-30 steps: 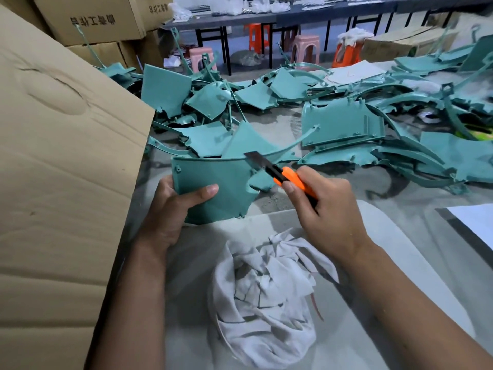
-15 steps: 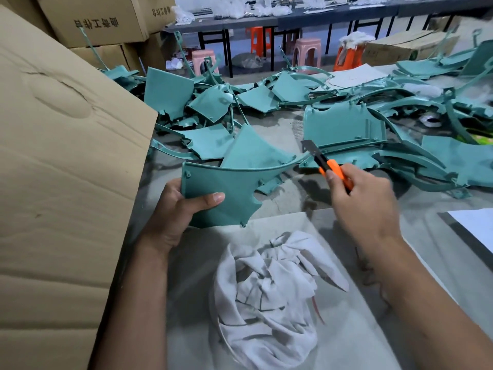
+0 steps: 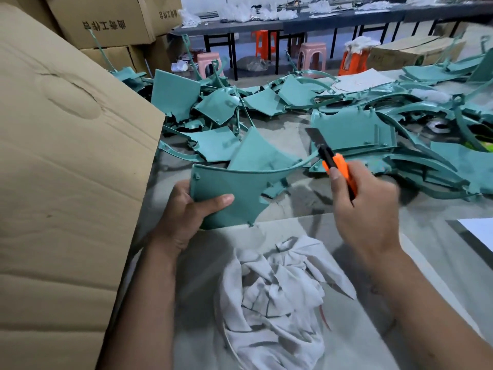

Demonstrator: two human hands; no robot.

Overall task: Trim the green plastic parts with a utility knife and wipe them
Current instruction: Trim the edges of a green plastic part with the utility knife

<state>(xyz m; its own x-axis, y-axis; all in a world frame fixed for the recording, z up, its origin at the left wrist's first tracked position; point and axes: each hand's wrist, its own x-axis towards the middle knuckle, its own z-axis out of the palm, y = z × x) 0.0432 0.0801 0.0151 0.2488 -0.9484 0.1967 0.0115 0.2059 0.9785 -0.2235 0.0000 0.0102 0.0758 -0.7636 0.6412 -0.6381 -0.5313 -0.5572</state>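
My left hand (image 3: 186,212) grips a flat green plastic part (image 3: 234,190) by its left edge, thumb across its face. The part has a long thin arm curving up to the right. My right hand (image 3: 365,209) holds an orange utility knife (image 3: 333,158) with its dark blade out, pointing up and left. The blade tip sits just above the far end of the part's thin arm, not touching the part's body. A crumpled white rag (image 3: 274,297) lies on the table below both hands.
A large cardboard box (image 3: 66,182) stands close on the left. Many more green parts (image 3: 346,129) are heaped across the grey table (image 3: 440,249) beyond the hands. More boxes, stools and dark benches stand at the back. A white sheet (image 3: 480,231) lies far right.
My right hand has drawn the knife from the part's upper edge out to the right along its thin arm. The left hand has kept its grip and shifted the part slightly right.
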